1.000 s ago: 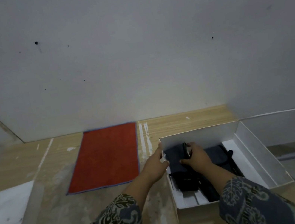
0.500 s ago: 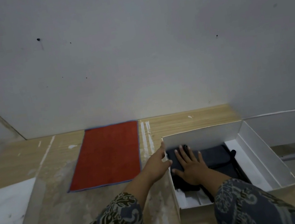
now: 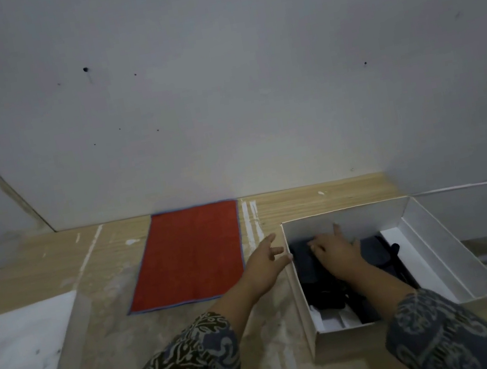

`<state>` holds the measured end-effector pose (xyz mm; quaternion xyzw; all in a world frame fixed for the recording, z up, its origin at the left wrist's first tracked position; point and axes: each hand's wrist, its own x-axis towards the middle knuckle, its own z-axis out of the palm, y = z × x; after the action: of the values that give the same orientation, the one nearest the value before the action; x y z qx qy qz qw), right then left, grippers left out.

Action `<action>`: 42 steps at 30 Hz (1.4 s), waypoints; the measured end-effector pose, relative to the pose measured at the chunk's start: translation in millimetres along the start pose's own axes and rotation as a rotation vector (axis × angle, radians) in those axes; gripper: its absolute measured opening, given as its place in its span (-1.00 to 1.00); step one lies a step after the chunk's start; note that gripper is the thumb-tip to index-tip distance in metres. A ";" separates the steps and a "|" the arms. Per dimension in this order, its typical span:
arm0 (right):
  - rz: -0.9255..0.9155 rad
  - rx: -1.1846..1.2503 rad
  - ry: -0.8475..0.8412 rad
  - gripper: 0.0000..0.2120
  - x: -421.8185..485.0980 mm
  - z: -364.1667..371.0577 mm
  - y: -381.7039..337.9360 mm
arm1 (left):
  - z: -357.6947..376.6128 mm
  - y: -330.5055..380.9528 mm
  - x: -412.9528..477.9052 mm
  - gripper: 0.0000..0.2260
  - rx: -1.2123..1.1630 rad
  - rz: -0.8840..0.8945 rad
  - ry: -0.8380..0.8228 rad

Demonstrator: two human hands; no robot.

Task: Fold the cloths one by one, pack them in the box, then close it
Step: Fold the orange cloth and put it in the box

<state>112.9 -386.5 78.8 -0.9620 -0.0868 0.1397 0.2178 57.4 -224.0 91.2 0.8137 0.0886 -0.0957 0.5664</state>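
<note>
Two hands spread, right hand (image 3: 335, 249) flat on dark cloth (image 3: 307, 265), left hand (image 3: 264, 262) beside box (image 3: 343, 220).

We note a light wooden bench (image 3: 319, 200) streaked with white paint, set against a plain grey wall (image 3: 219, 91) bearing small dark specks. A flat white rectangular slab (image 3: 15, 354) lies at the bench's left edge.
</note>
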 end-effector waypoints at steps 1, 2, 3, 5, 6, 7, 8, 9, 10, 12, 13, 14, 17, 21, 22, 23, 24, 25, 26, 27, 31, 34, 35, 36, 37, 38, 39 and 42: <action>0.001 0.076 0.140 -0.75 -3.5 -1.4 -5.1 | -6.2 -3.7 -1.6 -0.45 0.004 0.009 0.026; -0.027 0.132 0.279 -0.78 -7.3 -2.3 -11.7 | -13.3 -8.3 -3.1 -0.49 0.014 0.022 0.051; -0.075 0.176 0.391 -0.80 -11.3 -2.4 -19.0 | -19.8 -13.7 -4.9 -0.53 0.028 0.028 0.069; -0.193 0.229 0.508 -0.90 -18.8 2.2 -40.6 | -37.5 -27.4 -9.3 -0.60 0.077 0.041 0.101; -0.257 0.236 0.527 -0.94 -21.6 6.7 -54.4 | -48.1 -35.4 -11.5 -0.62 0.121 0.045 0.113; -0.316 0.245 0.531 -0.96 -24.1 12.4 -69.2 | -59.9 -43.5 -14.0 -0.64 0.183 0.052 0.120; -0.366 0.259 0.524 -0.96 -26.1 18.8 -83.1 | -71.7 -51.7 -16.3 -0.66 0.272 0.064 0.119; -0.410 0.274 0.497 -0.94 -24.9 28.3 -97.6 | -86.6 -62.2 -18.2 -0.66 0.389 0.073 0.105; -0.442 0.281 0.448 -0.93 -23.1 37.8 -107.2 | -99.0 -71.1 -20.1 -0.65 0.514 0.071 0.075; -0.469 0.229 0.281 -0.87 -13.8 63.7 -125.5 | -129.1 -93.4 -21.2 -0.65 0.704 0.026 0.028; -0.467 0.164 0.184 -0.84 -7.9 76.9 -130.1 | -141.7 -103.4 -20.9 -0.66 0.751 -0.004 0.016; -0.455 0.083 0.094 -0.81 -0.3 91.7 -134.1 | -155.7 -114.4 -20.1 -0.67 0.773 -0.035 0.009; -0.359 -0.144 -0.079 -0.77 20.4 124.8 -140.5 | -190.0 -142.2 -17.7 -0.74 0.802 -0.095 -0.004; -0.279 -0.339 -0.181 -0.76 30.5 145.1 -138.1 | -214.5 -171.8 -14.5 -0.71 0.844 -0.104 -0.040; -0.275 -0.351 -0.184 -0.76 32.1 148.9 -137.7 | -219.0 -177.4 -12.9 -0.71 0.875 -0.100 -0.055; -0.268 -0.347 -0.179 -0.76 32.3 148.7 -136.3 | -220.4 -179.4 -11.1 -0.72 0.912 -0.087 -0.067; -0.262 -0.343 -0.172 -0.75 33.5 149.1 -136.5 | -221.7 -181.0 -9.6 -0.72 0.955 -0.075 -0.084; -0.258 -0.345 -0.169 -0.76 35.9 149.4 -137.8 | -222.1 -181.9 -8.2 -0.72 1.005 -0.058 -0.101; -0.253 -0.351 -0.170 -0.77 38.1 149.7 -139.6 | -221.6 -181.6 -7.5 -0.72 1.059 -0.039 -0.124; -0.245 -0.358 -0.170 -0.77 39.5 149.6 -141.5 | -220.6 -181.2 -6.7 -0.72 1.111 -0.017 -0.146; -0.212 -0.385 -0.134 -0.78 41.4 153.2 -149.1 | -221.5 -180.6 -1.4 -0.73 1.213 0.039 -0.185; -0.221 -0.448 -0.109 -0.77 38.2 158.3 -151.1 | -220.3 -178.9 1.4 -0.72 1.271 0.056 -0.184; -0.234 -0.473 -0.100 -0.75 36.2 160.1 -151.2 | -219.1 -179.1 2.2 -0.72 1.290 0.060 -0.183; -0.242 -0.491 -0.091 -0.73 34.4 161.9 -151.1 | -217.8 -180.0 3.0 -0.72 1.300 0.065 -0.184; -0.243 -0.497 -0.084 -0.71 32.8 163.5 -150.2 | -217.1 -181.0 4.1 -0.72 1.305 0.068 -0.184; -0.239 -0.493 -0.082 -0.71 32.2 164.0 -149.0 | -216.5 -182.2 5.2 -0.73 1.306 0.072 -0.180; -0.231 -0.482 -0.082 -0.71 32.0 163.9 -148.0 | -215.8 -183.8 5.8 -0.73 1.305 0.075 -0.176; -0.195 -0.428 -0.093 -0.74 35.5 163.9 -144.6 | -215.0 -187.4 5.7 -0.73 1.307 0.078 -0.161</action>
<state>80.9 -185.0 -7.3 -0.9658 -0.2171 0.1408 0.0169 27.4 42.2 -6.7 0.9830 -0.0600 -0.1695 -0.0364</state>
